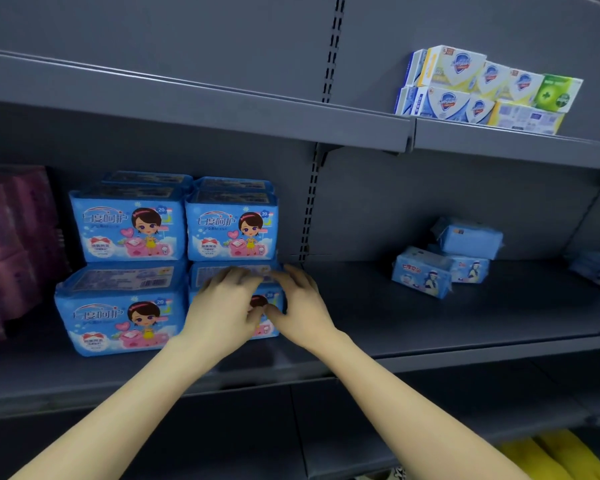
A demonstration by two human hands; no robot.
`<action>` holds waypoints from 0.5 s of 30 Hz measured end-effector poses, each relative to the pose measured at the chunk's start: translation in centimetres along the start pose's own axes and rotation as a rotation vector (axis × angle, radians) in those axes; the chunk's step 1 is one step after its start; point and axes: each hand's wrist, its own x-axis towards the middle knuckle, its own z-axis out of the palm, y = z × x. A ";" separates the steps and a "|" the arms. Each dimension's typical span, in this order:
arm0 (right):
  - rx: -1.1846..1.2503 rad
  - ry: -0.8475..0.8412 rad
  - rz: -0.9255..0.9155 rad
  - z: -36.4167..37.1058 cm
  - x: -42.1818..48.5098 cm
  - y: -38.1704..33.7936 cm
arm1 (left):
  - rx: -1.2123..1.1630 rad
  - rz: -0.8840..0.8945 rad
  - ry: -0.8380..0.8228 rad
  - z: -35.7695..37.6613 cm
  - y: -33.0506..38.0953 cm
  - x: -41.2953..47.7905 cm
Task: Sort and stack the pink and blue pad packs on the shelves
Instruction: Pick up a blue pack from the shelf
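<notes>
Blue pack (201, 276), stack's lower right: your left hand (222, 306) and right hand (300, 303) grasp it; square it flush with its neighbour (118, 317).

Four large blue pad packs (127, 230) face front, two by two, with more behind uncounted; at least four small blue packs (421, 271); some nine soap boxes (454, 67), one green; pink packs (11, 237) blurred, uncounted.
</notes>
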 end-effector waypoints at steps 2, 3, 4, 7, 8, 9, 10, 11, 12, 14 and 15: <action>-0.022 0.006 0.021 -0.6 -0.3 0.9 | -0.016 0.024 -0.015 0.5 1.1 0.3; -0.032 0.015 0.030 -0.8 -0.5 1.4 | -0.019 0.031 -0.026 0.7 1.7 0.5; -0.040 0.020 0.042 -1.1 -0.7 2.0 | -0.025 0.040 -0.030 0.9 2.3 0.7; -0.068 0.031 0.095 -2.3 -1.7 4.0 | -0.037 0.063 -0.052 1.8 4.1 1.4; -0.077 0.035 0.112 -2.8 -2.0 4.7 | -0.035 0.067 -0.064 2.2 4.7 1.7; -0.087 0.040 0.127 -3.3 -2.4 5.5 | -0.032 0.074 -0.077 2.6 5.3 2.0; -0.099 0.044 0.144 -3.9 -2.8 6.3 | -0.030 0.079 -0.090 3.0 6.0 2.4; -0.110 0.044 0.164 -4.5 -3.2 7.2 | -0.024 0.084 -0.104 3.4 6.9 2.7; -0.121 0.047 0.181 -5.2 -3.6 8.0 | -0.016 0.092 -0.117 3.8 7.7 3.1; -0.142 0.059 0.213 -6.6 -4.4 9.6 | -0.002 0.120 -0.139 4.7 9.5 3.8; -0.150 0.066 0.226 -7.2 -4.9 10.4 | -0.001 0.136 -0.150 5.1 10.5 4.1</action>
